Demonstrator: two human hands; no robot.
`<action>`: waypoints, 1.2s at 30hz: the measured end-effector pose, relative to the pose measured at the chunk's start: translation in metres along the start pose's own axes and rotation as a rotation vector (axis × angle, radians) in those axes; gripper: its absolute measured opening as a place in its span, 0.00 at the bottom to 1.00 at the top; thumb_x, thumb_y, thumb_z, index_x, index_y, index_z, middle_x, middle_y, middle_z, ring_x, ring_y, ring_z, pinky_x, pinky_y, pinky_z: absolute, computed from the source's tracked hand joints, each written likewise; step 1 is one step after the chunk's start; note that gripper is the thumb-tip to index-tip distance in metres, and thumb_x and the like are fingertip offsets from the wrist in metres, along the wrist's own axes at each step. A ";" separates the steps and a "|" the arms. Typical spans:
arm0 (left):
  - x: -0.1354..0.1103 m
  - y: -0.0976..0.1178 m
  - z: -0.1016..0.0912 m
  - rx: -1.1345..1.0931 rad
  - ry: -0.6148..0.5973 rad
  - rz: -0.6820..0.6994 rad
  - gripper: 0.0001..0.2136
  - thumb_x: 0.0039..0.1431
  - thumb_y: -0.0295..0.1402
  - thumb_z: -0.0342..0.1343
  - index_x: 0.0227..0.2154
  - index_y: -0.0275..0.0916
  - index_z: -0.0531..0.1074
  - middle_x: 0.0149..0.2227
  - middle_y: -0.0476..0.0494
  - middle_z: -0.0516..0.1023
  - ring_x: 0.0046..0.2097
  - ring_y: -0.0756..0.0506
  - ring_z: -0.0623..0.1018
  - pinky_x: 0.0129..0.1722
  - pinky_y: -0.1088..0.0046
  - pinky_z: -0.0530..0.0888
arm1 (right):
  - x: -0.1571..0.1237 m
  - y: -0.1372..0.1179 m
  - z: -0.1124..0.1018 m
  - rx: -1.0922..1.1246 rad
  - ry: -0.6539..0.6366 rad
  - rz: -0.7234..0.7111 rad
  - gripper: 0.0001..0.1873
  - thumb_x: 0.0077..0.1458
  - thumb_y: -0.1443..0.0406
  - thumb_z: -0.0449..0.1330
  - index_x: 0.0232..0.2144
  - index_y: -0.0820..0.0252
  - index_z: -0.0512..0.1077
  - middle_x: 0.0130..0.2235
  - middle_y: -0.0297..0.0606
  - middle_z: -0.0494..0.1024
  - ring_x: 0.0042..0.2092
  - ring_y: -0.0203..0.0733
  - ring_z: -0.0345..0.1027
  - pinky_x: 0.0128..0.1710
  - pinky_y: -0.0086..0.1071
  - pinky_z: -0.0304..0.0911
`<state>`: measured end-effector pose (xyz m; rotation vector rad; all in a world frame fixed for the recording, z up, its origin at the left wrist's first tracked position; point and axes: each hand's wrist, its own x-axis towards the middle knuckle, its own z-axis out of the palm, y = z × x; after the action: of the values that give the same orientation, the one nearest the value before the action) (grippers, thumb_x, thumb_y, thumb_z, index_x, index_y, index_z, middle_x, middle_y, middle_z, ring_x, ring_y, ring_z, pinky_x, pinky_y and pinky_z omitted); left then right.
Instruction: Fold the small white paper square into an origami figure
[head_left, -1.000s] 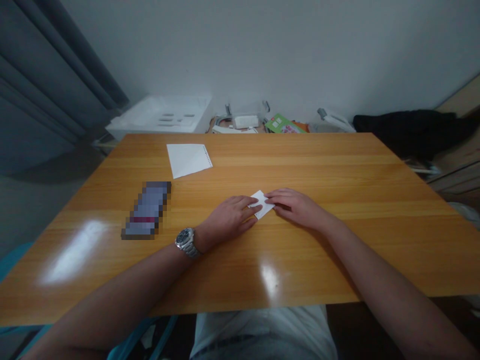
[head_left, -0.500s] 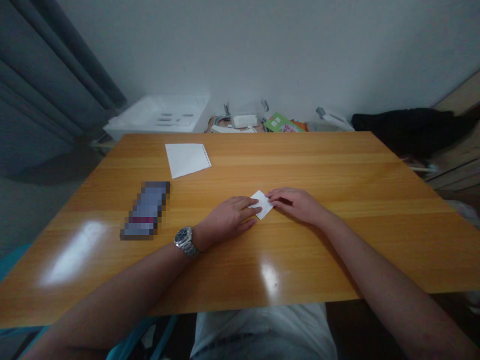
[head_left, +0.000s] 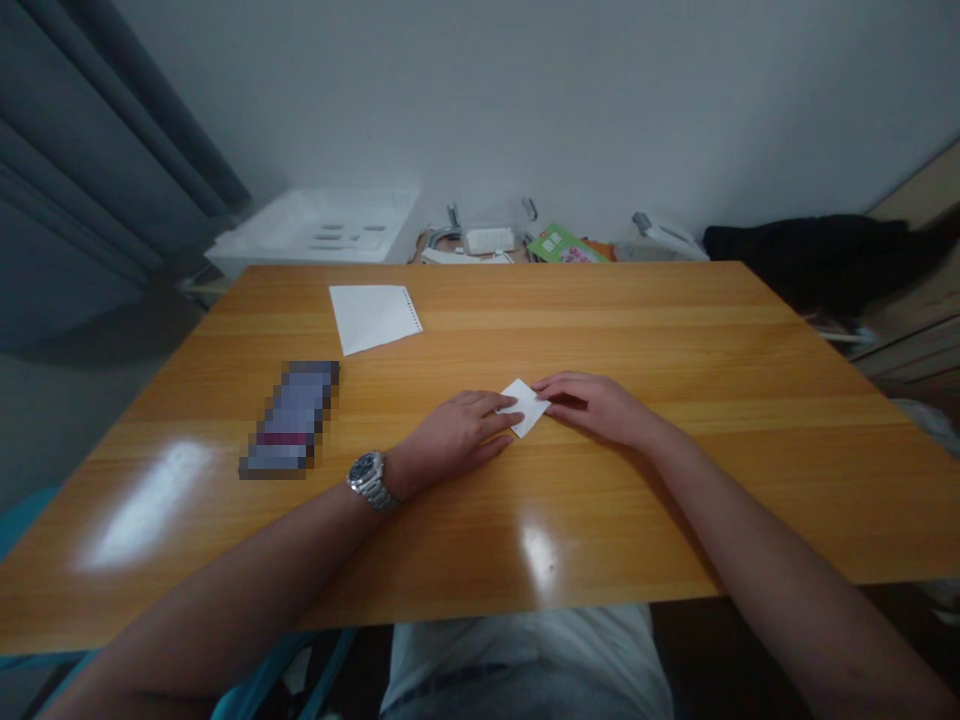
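A small white piece of folded paper (head_left: 529, 410) lies on the wooden table in front of me, turned like a diamond. My left hand (head_left: 459, 432), with a metal watch (head_left: 369, 480) at the wrist, rests palm down with its spread fingertips on the paper's left side. At the right corner, my right hand (head_left: 596, 408) has its fingers and thumb closed around the paper's edge. Its fingertips partly hide that corner.
A larger white sheet (head_left: 375, 318) with a perforated edge lies at the back left of the table (head_left: 637, 330). Nearer is a blurred phone-like object (head_left: 291, 415). Behind the table stand a white tray (head_left: 352, 225) and a green booklet (head_left: 559, 243).
The right corner of the folded paper shows more between my right fingers and thumb. My left hand stays in place on the paper.
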<state>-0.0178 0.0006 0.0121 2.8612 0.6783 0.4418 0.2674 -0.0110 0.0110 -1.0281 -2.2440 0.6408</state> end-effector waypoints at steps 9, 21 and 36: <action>0.000 -0.001 0.003 -0.004 0.009 0.060 0.17 0.72 0.37 0.49 0.59 0.41 0.72 0.62 0.37 0.72 0.59 0.40 0.74 0.60 0.58 0.72 | 0.002 -0.004 0.001 0.022 0.032 0.020 0.08 0.65 0.61 0.61 0.44 0.53 0.79 0.49 0.41 0.81 0.51 0.45 0.75 0.53 0.45 0.70; 0.002 0.002 0.000 -0.124 0.022 0.080 0.18 0.71 0.34 0.51 0.61 0.41 0.69 0.61 0.36 0.73 0.60 0.42 0.75 0.61 0.59 0.72 | 0.005 -0.003 0.012 0.014 0.092 0.050 0.07 0.65 0.61 0.60 0.42 0.54 0.77 0.46 0.42 0.77 0.49 0.45 0.72 0.51 0.45 0.69; 0.002 0.004 -0.003 -0.064 -0.042 0.097 0.19 0.72 0.35 0.50 0.62 0.44 0.68 0.63 0.37 0.70 0.60 0.41 0.73 0.61 0.59 0.71 | 0.008 -0.001 0.021 -0.076 0.159 0.080 0.05 0.64 0.62 0.61 0.40 0.55 0.76 0.44 0.42 0.74 0.48 0.47 0.70 0.51 0.45 0.67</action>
<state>-0.0151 -0.0016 0.0165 2.8426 0.5108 0.4078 0.2487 -0.0091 -0.0013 -1.1690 -2.1116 0.4921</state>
